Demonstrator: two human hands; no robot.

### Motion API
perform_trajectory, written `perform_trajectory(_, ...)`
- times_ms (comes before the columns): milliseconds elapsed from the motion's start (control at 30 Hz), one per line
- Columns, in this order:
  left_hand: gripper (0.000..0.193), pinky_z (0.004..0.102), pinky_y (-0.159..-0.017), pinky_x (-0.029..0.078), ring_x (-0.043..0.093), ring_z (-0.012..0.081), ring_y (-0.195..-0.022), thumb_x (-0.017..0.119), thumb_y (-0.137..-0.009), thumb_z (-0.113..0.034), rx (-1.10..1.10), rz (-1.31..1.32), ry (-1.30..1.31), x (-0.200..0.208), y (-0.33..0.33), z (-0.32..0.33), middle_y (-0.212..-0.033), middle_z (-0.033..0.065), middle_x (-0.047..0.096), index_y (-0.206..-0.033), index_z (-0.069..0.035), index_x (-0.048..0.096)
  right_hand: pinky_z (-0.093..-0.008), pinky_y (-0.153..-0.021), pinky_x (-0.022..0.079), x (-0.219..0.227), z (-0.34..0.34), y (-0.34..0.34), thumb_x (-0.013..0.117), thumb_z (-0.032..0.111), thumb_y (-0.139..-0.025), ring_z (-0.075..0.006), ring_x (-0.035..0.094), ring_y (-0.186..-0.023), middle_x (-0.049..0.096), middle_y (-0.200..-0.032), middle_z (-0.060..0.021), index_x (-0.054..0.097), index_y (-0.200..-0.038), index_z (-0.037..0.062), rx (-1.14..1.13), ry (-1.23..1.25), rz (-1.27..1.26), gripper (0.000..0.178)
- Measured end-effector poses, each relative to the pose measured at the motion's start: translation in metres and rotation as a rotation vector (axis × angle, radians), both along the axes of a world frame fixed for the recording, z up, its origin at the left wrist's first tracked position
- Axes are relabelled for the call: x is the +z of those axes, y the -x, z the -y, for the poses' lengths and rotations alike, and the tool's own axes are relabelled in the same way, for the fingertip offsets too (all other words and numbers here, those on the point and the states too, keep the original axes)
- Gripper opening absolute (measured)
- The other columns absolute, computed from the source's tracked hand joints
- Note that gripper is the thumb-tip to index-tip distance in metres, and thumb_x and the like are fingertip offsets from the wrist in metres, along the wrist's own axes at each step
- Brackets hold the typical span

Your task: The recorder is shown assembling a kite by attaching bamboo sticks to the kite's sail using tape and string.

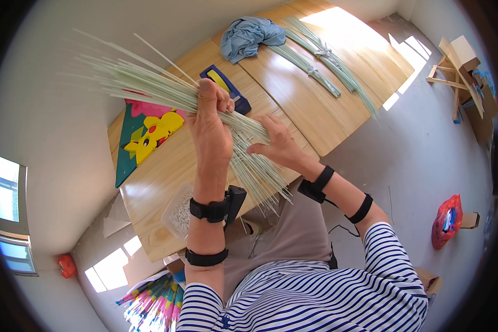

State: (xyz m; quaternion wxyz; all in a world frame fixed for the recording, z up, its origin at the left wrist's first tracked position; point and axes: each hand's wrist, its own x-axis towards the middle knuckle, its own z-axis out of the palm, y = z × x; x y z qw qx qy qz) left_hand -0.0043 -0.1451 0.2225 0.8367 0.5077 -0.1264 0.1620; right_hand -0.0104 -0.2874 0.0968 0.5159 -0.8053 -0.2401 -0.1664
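Observation:
A bundle of thin, pale green rods [149, 86] slants across the space above the wooden table. My left hand [211, 124] is closed around its middle, thumb uppermost. One rod [163, 58] sticks out from the rest near the thumb. Closer to me, my right hand [282, 143] grips the bundle's lower part between thumb and fingers; some fingertips are hidden. Below the hands, rod ends [257, 174] fan out over the table's front edge, toward my lap. Whether these all belong to the held bundle I cannot tell.
On the table [293, 91] lie two tied rod bundles [315, 52], a crumpled blue cloth [252, 37], a dark blue and yellow case [235, 94] and a printed cartoon sheet [149, 135]. A tub of small white pieces [178, 213] stands at the near left. Colourful folded material [152, 301] sits below.

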Motion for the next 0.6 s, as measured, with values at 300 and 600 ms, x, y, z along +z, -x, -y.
perform_trajectory(300,0.017,0.0289,-0.082,0.046,0.058,0.0131,-0.086,0.078,-0.088,-0.011,-0.121,-0.130,-0.258,-0.029,0.009,0.040,-0.091,0.0063,0.067,-0.084,-0.007,0.062,-0.0374,-0.070,0.047,-0.066,0.019,-0.015,0.083,0.015,-0.077,-0.0255,0.060,-0.076,0.064,-0.082,-0.0115,0.065,-0.092,0.0028,-0.049,-0.265,-0.269,0.027)
perform_trajectory(600,0.035,0.0328,-0.073,0.046,0.045,0.0115,-0.059,0.073,-0.095,-0.021,-0.154,-0.191,-0.067,-0.062,-0.003,0.045,-0.062,-0.0001,0.046,-0.071,-0.012,0.050,-0.0360,-0.069,0.049,-0.084,0.017,-0.020,0.083,0.023,-0.079,-0.0269,0.063,-0.075,0.066,-0.079,-0.0122,0.068,-0.089,0.0039,-0.005,-0.252,-0.342,0.026)
